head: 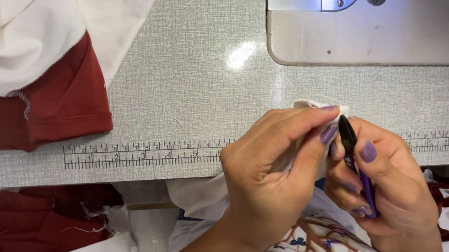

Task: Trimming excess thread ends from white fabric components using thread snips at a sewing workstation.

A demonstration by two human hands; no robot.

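Snips at the cloth, right by the table edge.
Left hand (271, 179) pinches white cloth (310, 106) tight; right hand (378, 179) grips purple snips (357, 164), tip touching cloth beside thumb.

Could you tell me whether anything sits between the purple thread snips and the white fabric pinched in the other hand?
Nothing visible does. The right hand holds the purple snips with the dark tip right beside the white fabric pinched in the left hand.

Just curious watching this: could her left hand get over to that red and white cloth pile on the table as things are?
Probably yes, but not freely: the left hand pinches a white fabric piece. The table between it and the red and white cloth pile lies bare.
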